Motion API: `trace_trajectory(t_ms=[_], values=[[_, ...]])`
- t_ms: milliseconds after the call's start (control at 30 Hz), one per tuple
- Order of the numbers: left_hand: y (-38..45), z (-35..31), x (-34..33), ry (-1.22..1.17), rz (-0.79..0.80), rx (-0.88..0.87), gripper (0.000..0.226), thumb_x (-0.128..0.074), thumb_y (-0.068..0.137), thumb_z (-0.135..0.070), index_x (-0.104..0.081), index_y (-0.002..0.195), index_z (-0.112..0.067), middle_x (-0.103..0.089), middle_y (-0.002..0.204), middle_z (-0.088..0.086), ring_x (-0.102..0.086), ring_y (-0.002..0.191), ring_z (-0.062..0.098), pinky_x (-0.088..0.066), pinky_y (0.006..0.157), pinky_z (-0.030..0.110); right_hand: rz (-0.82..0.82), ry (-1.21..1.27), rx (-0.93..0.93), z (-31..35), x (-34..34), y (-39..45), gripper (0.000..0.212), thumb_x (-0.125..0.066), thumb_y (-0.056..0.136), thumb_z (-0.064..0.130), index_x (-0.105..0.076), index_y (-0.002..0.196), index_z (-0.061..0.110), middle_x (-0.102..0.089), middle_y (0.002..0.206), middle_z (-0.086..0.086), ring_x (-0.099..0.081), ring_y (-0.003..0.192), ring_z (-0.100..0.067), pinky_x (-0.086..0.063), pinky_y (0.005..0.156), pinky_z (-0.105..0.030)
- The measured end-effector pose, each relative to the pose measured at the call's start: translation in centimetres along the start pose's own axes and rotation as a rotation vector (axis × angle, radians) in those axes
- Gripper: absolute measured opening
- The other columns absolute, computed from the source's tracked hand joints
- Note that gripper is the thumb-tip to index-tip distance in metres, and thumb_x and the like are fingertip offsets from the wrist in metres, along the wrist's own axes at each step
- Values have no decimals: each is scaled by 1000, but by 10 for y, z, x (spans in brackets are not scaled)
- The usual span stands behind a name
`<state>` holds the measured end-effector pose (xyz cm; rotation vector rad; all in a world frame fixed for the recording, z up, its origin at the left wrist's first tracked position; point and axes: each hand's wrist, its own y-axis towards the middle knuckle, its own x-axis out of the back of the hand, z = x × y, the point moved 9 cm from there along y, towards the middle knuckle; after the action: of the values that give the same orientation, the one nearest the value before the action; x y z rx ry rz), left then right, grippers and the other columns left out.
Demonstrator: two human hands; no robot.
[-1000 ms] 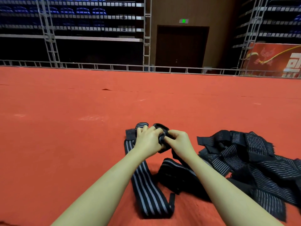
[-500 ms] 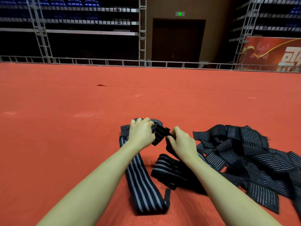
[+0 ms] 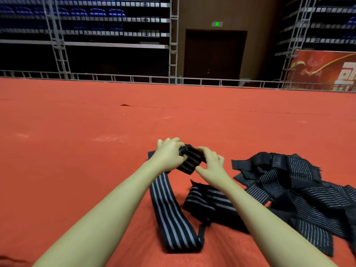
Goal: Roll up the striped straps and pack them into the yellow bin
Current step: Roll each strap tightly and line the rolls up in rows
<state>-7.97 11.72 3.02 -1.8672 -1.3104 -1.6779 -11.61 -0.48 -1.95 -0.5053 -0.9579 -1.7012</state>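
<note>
Your left hand [image 3: 170, 154] and right hand [image 3: 211, 163] both curl their fingers around the small roll [image 3: 190, 159], held just above the floor [image 3: 77, 151]. The loose strap [image 3: 172, 212] trails back toward you, so keep winding that way. The bin is out of sight.

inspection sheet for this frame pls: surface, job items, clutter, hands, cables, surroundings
Surface: red carpeted floor, a few scuffs and a small raised wrinkle further out.
Job's things: partly rolled striped strap held between both hands, its tail trailing flat on the floor toward the camera; pile of loose straps on the right; another strap lies under the right forearm. Yellow bin: not in view.
Clutter: nothing seen.
Grippers: left hand grips the roll; right hand holds its other side with curled fingers.
Cables: nothing seen.
Surroundings: metal railing, tiered blue seats, dark door under a green exit sign, red banner.
</note>
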Motion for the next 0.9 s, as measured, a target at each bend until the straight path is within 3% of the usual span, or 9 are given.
trace_trajectory(t_ms=[100, 200, 300, 400, 567, 667, 767, 833, 900], values=[[-5, 3, 4, -35, -4, 12, 17, -51, 92, -32, -60, 96, -19, -42, 96, -2, -40, 102, 23, -23, 84, 34, -66, 134, 103, 25, 5, 0, 12, -56, 87, 26, -54, 98, 31, -52, 80, 22, -42, 89, 2, -27, 92, -32], [-12, 12, 15, -78, -85, 56, 26, -53, 91, -37, -60, 103, -15, -37, 101, 0, -39, 106, 21, -18, 79, 30, -137, 256, 157, 39, 13, -2, 29, -63, 89, 17, -47, 69, 31, -49, 59, 17, -46, 61, 4, -33, 69, -24], [-20, 22, 31, -84, -166, 108, 41, -56, 87, -48, -53, 113, -17, -32, 105, 0, -34, 108, 19, -21, 86, 30, -156, 367, 134, 42, 14, -6, 18, -61, 90, 12, -55, 79, 24, -56, 72, 13, -50, 64, 6, -38, 61, -14], [-28, 30, 45, -6, -218, 153, 46, -58, 84, -53, -48, 107, -15, -30, 104, 1, -32, 106, 21, -23, 86, 33, -144, 373, 113, 44, 11, -10, 10, -60, 89, 8, -57, 87, 18, -59, 78, 8, -51, 68, 3, -41, 66, -17], [-40, 31, 54, 100, -231, 109, 39, -57, 87, -45, -43, 99, -11, -25, 101, 2, -32, 103, 25, -25, 83, 35, -129, 231, 162, 62, 3, -24, 31, -65, 78, 8, -48, 68, 33, -54, 101, 11, -42, 100, -13, -28, 89, -30], [-45, 33, 58, 68, -184, 117, 34, -50, 86, -37, -43, 110, -14, -25, 103, 1, -30, 105, 24, -24, 85, 34, -24, 332, 176, 68, -5, -31, 16, -58, 66, 17, -46, 60, 24, -57, 118, 11, -44, 114, -10, -28, 95, -29], [-48, 39, 61, 2, -101, 139, 28, -40, 89, -21, -44, 116, -13, -27, 107, 2, -31, 111, 26, -24, 90, 34, 160, 550, 153, 72, -21, -38, 20, -56, 66, 11, -47, 52, 21, -67, 102, 1, -59, 98, -8, -41, 88, -23], [-47, 42, 59, -32, -37, 118, 27, -36, 90, -12, -46, 116, -12, -31, 112, 5, -34, 114, 28, -26, 95, 35, 292, 590, 117, 71, -33, -42, 26, -55, 69, 10, -48, 48, 24, -66, 89, -1, -55, 82, -14, -40, 78, -29], [-46, 44, 53, -84, 30, 90, 28, -34, 91, -7, -47, 114, -12, -34, 114, 6, -39, 114, 28, -31, 100, 37, 374, 575, 78, 68, -44, -43, 20, -56, 69, 13, -48, 51, 13, -63, 83, -1, -47, 75, -18, -34, 71, -36]])
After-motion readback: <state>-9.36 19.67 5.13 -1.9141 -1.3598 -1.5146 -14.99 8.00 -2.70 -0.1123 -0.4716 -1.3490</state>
